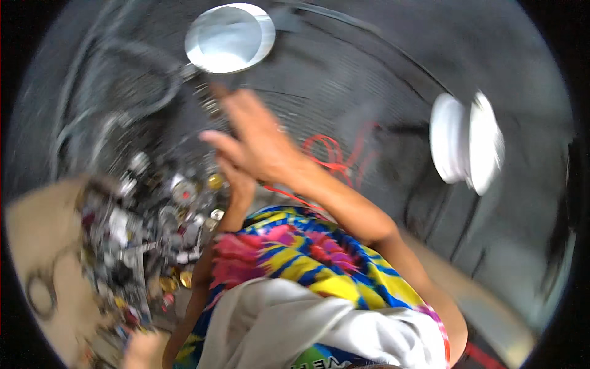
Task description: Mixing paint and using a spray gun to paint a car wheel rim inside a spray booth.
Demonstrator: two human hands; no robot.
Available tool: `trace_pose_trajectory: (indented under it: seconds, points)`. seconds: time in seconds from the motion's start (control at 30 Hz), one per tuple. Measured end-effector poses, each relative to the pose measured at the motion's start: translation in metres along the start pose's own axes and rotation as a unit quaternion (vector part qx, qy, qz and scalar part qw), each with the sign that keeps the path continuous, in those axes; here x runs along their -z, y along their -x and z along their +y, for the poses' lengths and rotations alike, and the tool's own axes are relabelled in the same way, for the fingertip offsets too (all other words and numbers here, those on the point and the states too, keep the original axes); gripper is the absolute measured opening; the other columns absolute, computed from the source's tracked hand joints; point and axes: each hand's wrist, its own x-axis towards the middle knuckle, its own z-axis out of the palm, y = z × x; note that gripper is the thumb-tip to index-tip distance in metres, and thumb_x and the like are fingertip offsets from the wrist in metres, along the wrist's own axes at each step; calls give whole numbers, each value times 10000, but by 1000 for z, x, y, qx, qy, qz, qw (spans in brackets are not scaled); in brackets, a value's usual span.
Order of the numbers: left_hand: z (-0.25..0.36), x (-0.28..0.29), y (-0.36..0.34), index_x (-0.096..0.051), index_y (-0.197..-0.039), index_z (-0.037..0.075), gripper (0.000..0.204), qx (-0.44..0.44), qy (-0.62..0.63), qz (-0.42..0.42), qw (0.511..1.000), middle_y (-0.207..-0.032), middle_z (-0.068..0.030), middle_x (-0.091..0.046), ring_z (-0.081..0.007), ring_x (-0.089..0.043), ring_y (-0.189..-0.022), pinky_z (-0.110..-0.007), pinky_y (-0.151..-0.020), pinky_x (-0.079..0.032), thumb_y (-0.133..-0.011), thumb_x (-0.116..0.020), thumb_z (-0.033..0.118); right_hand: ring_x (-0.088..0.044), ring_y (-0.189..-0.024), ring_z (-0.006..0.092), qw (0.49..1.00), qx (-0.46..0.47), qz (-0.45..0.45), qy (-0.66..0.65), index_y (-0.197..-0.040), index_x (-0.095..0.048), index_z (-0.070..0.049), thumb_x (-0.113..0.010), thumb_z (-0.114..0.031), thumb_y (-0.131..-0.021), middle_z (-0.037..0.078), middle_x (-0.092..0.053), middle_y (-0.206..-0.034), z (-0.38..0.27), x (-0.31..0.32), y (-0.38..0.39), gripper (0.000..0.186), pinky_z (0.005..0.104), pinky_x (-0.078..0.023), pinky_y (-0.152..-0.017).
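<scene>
My right hand (pixel 251 132) reaches up and left, blurred by motion, its fingers stretched out and the thumb apart. I see nothing held in it. Just below it, my left hand (pixel 238 178) is partly covered by the right one, so its fingers are mostly hidden. Past the right fingertips lies a round, shiny metal dish (pixel 228 38). A few small metal pieces (pixel 209 101) show as a blurred row beside the fingers. Red cord (pixel 326 150) lies in loops to the right of my right wrist.
A heap of mixed small metal and plastic parts (pixel 147 227) spreads at the left. A white spool (pixel 452 138) stands at the right on the dark ribbed surface (pixel 362 80). Grey cable-like loops (pixel 144 107) lie at upper left. A blurred skin-toned shape (pixel 144 349) shows at lower left.
</scene>
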Motion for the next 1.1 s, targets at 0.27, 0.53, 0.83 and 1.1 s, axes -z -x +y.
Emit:
trace_pose_trajectory:
  seconds: [0.27,0.53,0.83,1.1]
  points:
    - [49,131,-96,-631,-846,78,319,39,-50,75,995,-595,57,-511,-30,-424,-473,-242,-426,-339,-950,-658,379,-592,-1026,398,994,-61,-50,79,-1268,-553,-22,-657,-233,-921,206,-540,-1116,77,0,72,419,445,-492,-858]
    - [39,254,-134,-702,-998,20,462,125,-155,82,976,-589,7,-537,-79,-513,-440,-249,-416,-419,-909,-680,472,-646,-894,414,958,-227,-130,120,-1038,-654,5,-657,-198,-893,237,-651,-992,208,12,227,249,467,-523,-771]
    - [11,338,-126,-679,-909,6,418,124,-144,103,976,-632,1,-536,-91,-499,-445,-262,-423,-395,-920,-687,424,-706,-847,353,929,-314,-178,81,-1081,-666,-18,-659,-209,-891,200,-706,-952,245,17,300,270,421,-557,-729]
    - [14,368,-139,-701,-955,3,475,115,-201,75,970,-620,13,-525,-82,-492,-465,-248,-450,-386,-925,-655,475,-724,-722,235,919,-351,-157,85,-1049,-687,15,-623,-279,-931,171,-725,-839,256,24,277,323,356,-562,-684]
